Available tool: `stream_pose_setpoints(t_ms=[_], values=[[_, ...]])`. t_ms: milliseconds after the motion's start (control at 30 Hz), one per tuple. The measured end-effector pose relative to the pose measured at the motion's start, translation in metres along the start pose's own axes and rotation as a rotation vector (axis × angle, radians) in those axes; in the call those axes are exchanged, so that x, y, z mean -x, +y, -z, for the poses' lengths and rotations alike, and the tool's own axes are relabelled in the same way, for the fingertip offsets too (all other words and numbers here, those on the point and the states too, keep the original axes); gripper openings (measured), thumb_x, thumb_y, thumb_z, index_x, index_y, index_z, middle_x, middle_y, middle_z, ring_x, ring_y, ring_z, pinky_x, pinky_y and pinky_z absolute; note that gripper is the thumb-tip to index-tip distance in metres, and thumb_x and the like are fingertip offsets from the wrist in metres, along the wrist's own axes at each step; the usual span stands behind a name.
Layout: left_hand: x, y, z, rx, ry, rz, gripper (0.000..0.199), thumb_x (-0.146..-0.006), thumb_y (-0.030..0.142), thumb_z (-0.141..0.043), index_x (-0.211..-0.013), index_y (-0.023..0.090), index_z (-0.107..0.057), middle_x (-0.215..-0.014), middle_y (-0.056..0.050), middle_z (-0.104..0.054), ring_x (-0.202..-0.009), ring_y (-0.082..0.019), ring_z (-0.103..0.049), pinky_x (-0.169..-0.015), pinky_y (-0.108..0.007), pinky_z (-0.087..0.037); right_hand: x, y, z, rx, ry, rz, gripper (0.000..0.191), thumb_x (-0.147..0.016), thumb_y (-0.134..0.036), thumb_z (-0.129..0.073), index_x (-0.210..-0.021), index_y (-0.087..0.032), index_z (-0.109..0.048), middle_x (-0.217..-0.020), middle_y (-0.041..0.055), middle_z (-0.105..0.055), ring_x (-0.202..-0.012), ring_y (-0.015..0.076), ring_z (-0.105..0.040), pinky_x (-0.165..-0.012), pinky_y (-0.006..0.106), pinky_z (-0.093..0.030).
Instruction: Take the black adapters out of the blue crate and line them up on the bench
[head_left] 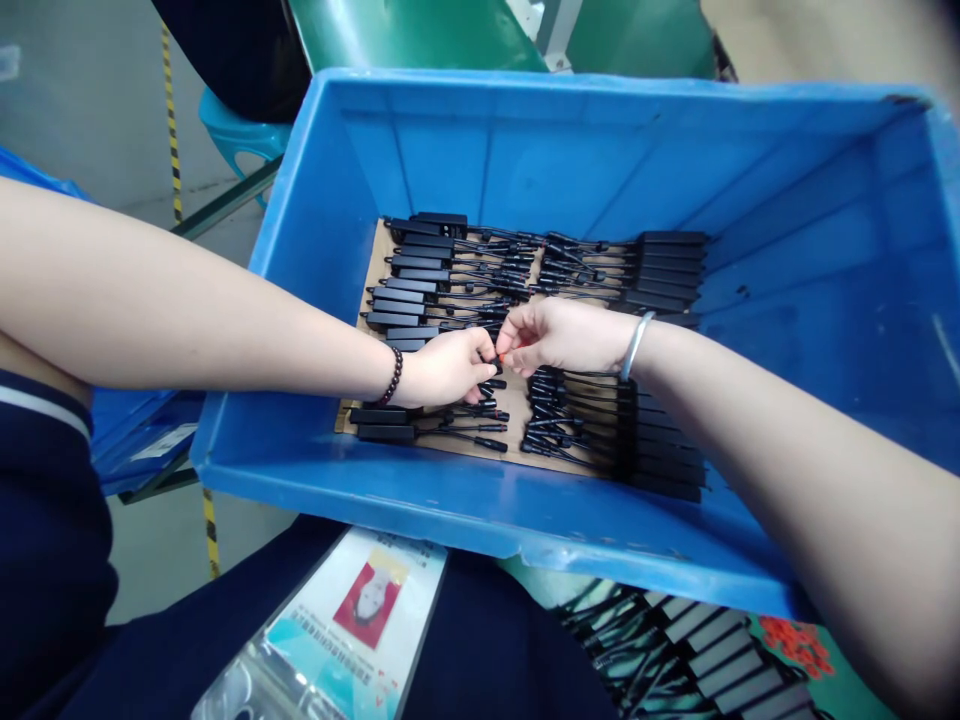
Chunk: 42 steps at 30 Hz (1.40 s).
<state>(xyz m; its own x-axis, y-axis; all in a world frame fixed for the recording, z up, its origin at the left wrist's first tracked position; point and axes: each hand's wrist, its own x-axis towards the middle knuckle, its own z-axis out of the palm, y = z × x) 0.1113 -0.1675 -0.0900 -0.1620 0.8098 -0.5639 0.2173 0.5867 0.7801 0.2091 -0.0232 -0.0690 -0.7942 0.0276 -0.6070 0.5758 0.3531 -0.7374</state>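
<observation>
1. The small orange piece (pixel 503 357) is in the middle of the scene, low over the crate's contents, between the fingertips of the two hands.
2. The right hand (pixel 551 335) pinches this orange piece with thumb and forefinger. The left hand (pixel 446 367) has its thumb and fingers pressed together, it seems around a black cable end (pixel 496 367). The two hands are almost touching, so whether the piece already sits on this end, I cannot tell.
3. Just below the left hand, at least two cable tips (pixel 501 414) show orange; I judge these as done. One nearer tip (pixel 491 444) looks plain black. Many others are too small or covered, so I cannot count what is left.
4. Around the hands, black boxes with cables lie in a left row (pixel 409 289) and a right row (pixel 670 270), their cables toward the centre, over brown cardboard (pixel 514 400).
5. The blue crate (pixel 517 140) encloses all this.
6. Outside, below the crate's right part, are more boxes with cables (pixel 712 660) and a heap of loose orange pieces (pixel 795 645), apparently unused supply.
</observation>
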Motion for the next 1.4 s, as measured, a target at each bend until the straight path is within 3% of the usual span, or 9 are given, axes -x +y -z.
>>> stream_pose_setpoints(t_ms=[1400], values=[[0.0004, -0.0008, 0.0012, -0.03, 0.021, 0.022, 0.012, -0.082, 0.026, -0.054, -0.08, 0.015, -0.051, -0.069, -0.002, -0.06, -0.056, -0.012, -0.062, -0.05, -0.019, -0.047, -0.0033, 0.0062, -0.0004, 0.054, -0.03, 0.007, 0.011, -0.071, -0.023, -0.065, -0.076, -0.014, -0.06, -0.065, 0.0012, -0.062, -0.061, 0.012, -0.061, -0.059, 0.022, -0.051]])
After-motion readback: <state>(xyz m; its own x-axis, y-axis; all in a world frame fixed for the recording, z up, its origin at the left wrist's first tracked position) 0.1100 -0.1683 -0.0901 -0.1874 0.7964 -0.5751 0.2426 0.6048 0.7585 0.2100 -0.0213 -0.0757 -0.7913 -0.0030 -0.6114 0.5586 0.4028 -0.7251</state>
